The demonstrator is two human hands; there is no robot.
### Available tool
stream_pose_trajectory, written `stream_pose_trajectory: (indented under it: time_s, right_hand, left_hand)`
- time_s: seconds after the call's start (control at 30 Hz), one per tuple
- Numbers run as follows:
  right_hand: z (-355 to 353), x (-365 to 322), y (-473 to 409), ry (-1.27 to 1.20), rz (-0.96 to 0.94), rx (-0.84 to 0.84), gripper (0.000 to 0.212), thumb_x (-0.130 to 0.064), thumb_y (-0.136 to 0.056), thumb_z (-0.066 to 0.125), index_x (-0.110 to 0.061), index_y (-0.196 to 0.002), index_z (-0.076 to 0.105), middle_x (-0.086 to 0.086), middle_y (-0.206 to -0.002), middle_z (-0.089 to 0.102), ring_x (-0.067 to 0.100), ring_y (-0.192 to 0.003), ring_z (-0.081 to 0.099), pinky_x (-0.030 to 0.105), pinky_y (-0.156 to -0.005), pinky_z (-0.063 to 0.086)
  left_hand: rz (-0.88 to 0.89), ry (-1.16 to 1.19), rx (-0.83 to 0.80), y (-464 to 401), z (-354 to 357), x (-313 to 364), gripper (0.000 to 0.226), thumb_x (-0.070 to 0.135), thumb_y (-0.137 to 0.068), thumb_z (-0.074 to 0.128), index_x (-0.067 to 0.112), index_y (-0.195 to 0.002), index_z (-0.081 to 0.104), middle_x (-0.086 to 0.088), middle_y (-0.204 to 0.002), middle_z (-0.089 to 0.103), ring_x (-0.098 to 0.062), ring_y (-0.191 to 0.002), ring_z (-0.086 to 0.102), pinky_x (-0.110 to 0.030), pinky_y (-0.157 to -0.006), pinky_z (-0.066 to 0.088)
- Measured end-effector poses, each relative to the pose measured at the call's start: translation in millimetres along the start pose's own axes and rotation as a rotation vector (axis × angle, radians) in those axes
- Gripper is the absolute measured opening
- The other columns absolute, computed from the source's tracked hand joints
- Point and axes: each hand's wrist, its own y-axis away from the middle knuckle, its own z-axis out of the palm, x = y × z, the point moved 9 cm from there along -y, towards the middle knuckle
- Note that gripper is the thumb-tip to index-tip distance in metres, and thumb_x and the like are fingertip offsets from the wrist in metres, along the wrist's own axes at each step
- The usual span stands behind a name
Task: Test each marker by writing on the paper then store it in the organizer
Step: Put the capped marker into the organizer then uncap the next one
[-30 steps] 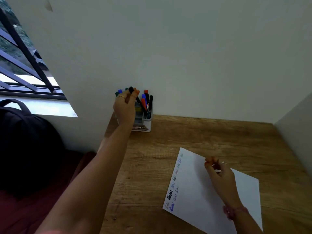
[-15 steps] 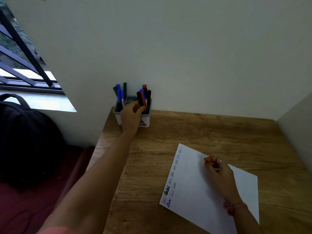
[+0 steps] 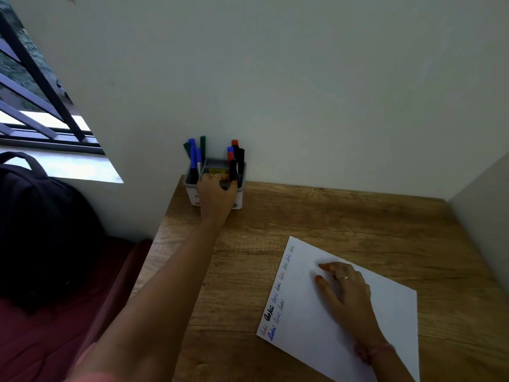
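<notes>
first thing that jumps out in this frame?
The left hand stretched to the organizer in the far left desk corner, fingers on a black marker standing among blue, green and red ones. Next, the white paper lying skewed at near right, test scribbles along its left edge, with the right hand resting flat on it.

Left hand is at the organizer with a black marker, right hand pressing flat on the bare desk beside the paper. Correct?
Not quite. In the head view the right hand rests on the paper itself, not on the bare desk. The rest holds: the left hand is at the organizer with a black marker.
</notes>
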Motion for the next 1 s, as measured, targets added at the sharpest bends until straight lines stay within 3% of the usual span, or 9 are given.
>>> stream_pose_trajectory:
  time_s: [0.17,0.27,0.43,0.63,0.8,1.0]
  right_hand:
    - [13.0,-5.0,5.7,0.214,-0.066,-0.064,0.060,-0.065,-0.080,0.031,-0.035,-0.129,0.050,-0.009,-0.136,0.047,0.012,-0.122,0.041,0.041,-0.096,0.027]
    - [21.2,-6.1,8.1,0.307,-0.094,-0.079,0.061,-0.062,-0.083,0.029,-0.032,-0.132,0.049,-0.004,-0.140,0.047,0.020,-0.123,0.046,0.047,-0.096,0.031]
    - [26.7,-5.4,7.5,0.324,-0.087,-0.099,0.061,-0.061,-0.084,0.027,-0.032,-0.134,0.046,-0.004,-0.142,0.044,0.021,-0.126,0.044,0.048,-0.099,0.029]
    - [25.4,-6.7,7.7,0.333,-0.096,-0.087,0.058,-0.060,-0.085,0.030,-0.032,-0.132,0.048,-0.003,-0.140,0.047,0.021,-0.123,0.047,0.046,-0.096,0.031]
    - [25.7,-8.5,8.2,0.338,-0.104,-0.092,0.059,-0.060,-0.085,0.028,-0.032,-0.134,0.046,-0.006,-0.142,0.044,0.019,-0.126,0.043,0.045,-0.098,0.029]
    - [25.3,-8.5,8.5,0.348,-0.110,-0.082,0.057,-0.058,-0.085,0.031,-0.031,-0.132,0.049,-0.004,-0.140,0.047,0.020,-0.124,0.046,0.044,-0.096,0.030]
  left_hand:
    - [-0.038,0.036,-0.031,8.4,4.1,4.5,0.027,0.018,-0.082,0.067,0.000,-0.102,0.066,-0.017,-0.103,0.058,-0.022,-0.095,0.055,-0.023,-0.079,0.040]
    - [-0.033,0.070,-0.040,9.2,4.7,4.0,0.030,0.024,-0.082,0.069,0.001,-0.101,0.065,-0.016,-0.103,0.059,-0.019,-0.096,0.054,-0.022,-0.078,0.039]
    - [-0.004,0.068,-0.027,4.0,2.0,8.4,0.035,0.033,-0.081,0.069,0.001,-0.096,0.064,-0.016,-0.098,0.058,-0.019,-0.091,0.053,-0.031,-0.080,0.045]
    - [0.001,0.060,-0.005,2.8,-2.6,18.1,0.030,0.027,-0.081,0.071,-0.003,-0.087,0.068,-0.018,-0.092,0.060,-0.012,-0.082,0.046,-0.012,-0.068,0.029]
    - [-0.012,0.032,-0.010,-2.8,-2.0,17.2,0.030,0.027,-0.080,0.072,-0.002,-0.083,0.068,-0.020,-0.094,0.060,-0.022,-0.085,0.055,-0.026,-0.072,0.040]
    - [-0.027,0.077,-0.016,4.7,-1.3,9.2,0.041,0.032,-0.076,0.075,-0.001,-0.097,0.060,-0.013,-0.101,0.055,-0.025,-0.095,0.054,-0.037,-0.083,0.049]
